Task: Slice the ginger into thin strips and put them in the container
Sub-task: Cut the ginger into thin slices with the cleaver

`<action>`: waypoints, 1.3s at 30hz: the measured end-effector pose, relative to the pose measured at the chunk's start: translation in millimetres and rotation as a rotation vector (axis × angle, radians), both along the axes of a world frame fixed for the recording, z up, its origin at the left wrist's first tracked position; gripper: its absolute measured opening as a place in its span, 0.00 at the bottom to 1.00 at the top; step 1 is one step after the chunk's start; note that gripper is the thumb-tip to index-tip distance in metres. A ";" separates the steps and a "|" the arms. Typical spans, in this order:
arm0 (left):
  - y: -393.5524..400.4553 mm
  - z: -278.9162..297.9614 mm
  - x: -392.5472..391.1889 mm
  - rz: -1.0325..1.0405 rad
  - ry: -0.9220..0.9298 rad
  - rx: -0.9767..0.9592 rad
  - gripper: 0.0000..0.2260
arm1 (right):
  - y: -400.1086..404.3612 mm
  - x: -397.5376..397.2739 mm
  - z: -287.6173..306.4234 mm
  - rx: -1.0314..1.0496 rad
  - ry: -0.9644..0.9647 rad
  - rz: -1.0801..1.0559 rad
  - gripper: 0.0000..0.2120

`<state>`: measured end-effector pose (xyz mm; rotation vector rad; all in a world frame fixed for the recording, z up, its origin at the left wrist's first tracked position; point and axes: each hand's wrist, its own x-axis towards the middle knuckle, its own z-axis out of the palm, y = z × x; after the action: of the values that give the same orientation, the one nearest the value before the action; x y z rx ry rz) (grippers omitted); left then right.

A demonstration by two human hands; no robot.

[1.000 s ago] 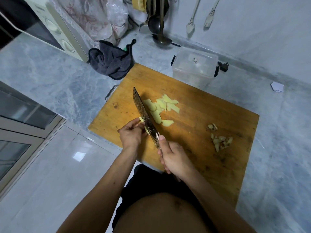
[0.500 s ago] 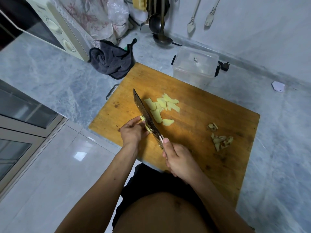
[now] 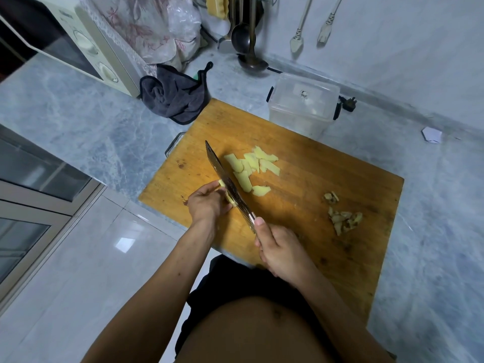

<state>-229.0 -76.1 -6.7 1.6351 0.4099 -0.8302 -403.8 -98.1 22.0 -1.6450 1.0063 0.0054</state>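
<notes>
One square wooden cutting board (image 3: 301,205) lies on the grey marble table (image 3: 78,121), with one clear lidded plastic container (image 3: 303,104) touching its far edge. On the board sit one loose pile of pale yellow ginger slices (image 3: 248,169), roughly eight or nine of them overlapping, and two small heaps of brown ginger peel (image 3: 343,216). One wide-bladed cleaver (image 3: 227,184) stands edge-down on the board.

Compared with half a second ago, the cleaver blade and both hands sit in almost the same place; the slice pile and peel have not moved.

The right hand (image 3: 281,251) wraps its fingers round the cleaver handle, thumb laid along the blade's heel, a tight closed grip. The left hand (image 3: 207,203) curls its fingertips onto the remaining piece of yellow ginger (image 3: 227,197), pinning it to the board directly against the blade's left face. The cut slices lie just beyond the blade, on the side away from the left grip; the peel lies well to the right of the right grip, and the container far ahead of both.
</notes>
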 end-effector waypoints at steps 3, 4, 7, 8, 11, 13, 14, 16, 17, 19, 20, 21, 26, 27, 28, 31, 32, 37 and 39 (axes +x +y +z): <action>-0.4 -0.4 0.0 0.002 -0.002 0.004 0.10 | -1.2 0.7 2.6 -0.002 -0.005 0.009 0.25; -0.3 -0.2 0.0 0.001 -0.001 0.004 0.10 | -1.5 1.1 3.3 -0.004 -0.004 0.010 0.25; -1.1 -1.4 0.1 -0.007 -0.013 0.013 0.10 | -1.2 1.5 4.7 0.002 0.002 0.004 0.25; -1.2 -1.6 -0.1 -0.009 -0.019 0.017 0.09 | -0.8 1.3 4.9 0.003 0.001 0.005 0.25; -1.5 -1.0 -0.3 -0.009 -0.030 0.021 0.09 | -0.3 0.5 5.5 0.004 0.006 0.002 0.26; -2.4 -0.5 -0.4 -0.013 -0.032 0.013 0.09 | -0.5 -0.6 6.0 0.008 0.016 -0.002 0.26; -2.8 -0.6 -0.6 -0.021 -0.037 0.012 0.10 | -0.5 -0.9 6.5 0.012 0.022 -0.005 0.26; -3.9 -1.4 -1.4 -0.035 -0.049 0.020 0.09 | -0.6 -1.3 7.0 0.022 0.028 -0.010 0.27; -4.2 -1.9 -1.9 -0.038 -0.053 0.024 0.09 | -0.7 -1.2 7.3 0.022 0.029 -0.011 0.27; -4.0 -2.1 -2.0 -0.045 -0.063 0.032 0.08 | -1.2 0.0 8.1 0.017 0.033 -0.013 0.27; -3.8 -1.9 -1.7 -0.055 -0.069 0.033 0.08 | -1.4 0.6 8.1 0.016 0.032 -0.013 0.27; -3.6 -2.4 -1.3 -0.062 -0.074 0.032 0.08 | -1.6 1.2 8.4 0.013 0.033 -0.010 0.27; -3.9 -4.4 -0.7 -0.096 -0.088 0.039 0.06 | -1.9 6.3 10.5 0.003 0.041 0.007 0.27; -4.3 -4.9 -0.6 -0.101 -0.092 0.042 0.06 | -1.8 7.8 10.8 0.001 0.041 0.010 0.26; -4.6 -4.8 -0.3 -0.107 -0.097 0.046 0.06 | -1.9 9.8 10.5 0.002 0.042 0.011 0.26; -6.9 -6.1 0.5 -0.118 -0.095 0.055 0.09 | -4.1 16.4 10.7 0.020 0.042 0.001 0.27; -7.8 -6.3 0.5 -0.121 -0.096 0.062 0.09 | -5.3 18.2 10.8 0.029 0.039 -0.004 0.28; -5.7 -9.9 0.8 -0.205 -0.144 0.085 0.08 | -8.9 16.0 11.6 0.168 0.037 -0.082 0.27; -1.6 -12.3 2.6 -0.281 -0.186 0.077 0.09 | -9.5 13.3 13.9 0.232 0.030 -0.106 0.27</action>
<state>-226.4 -77.6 -19.1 1.8504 0.0827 -0.8677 -390.5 -107.6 35.9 -1.3836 1.0736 0.0737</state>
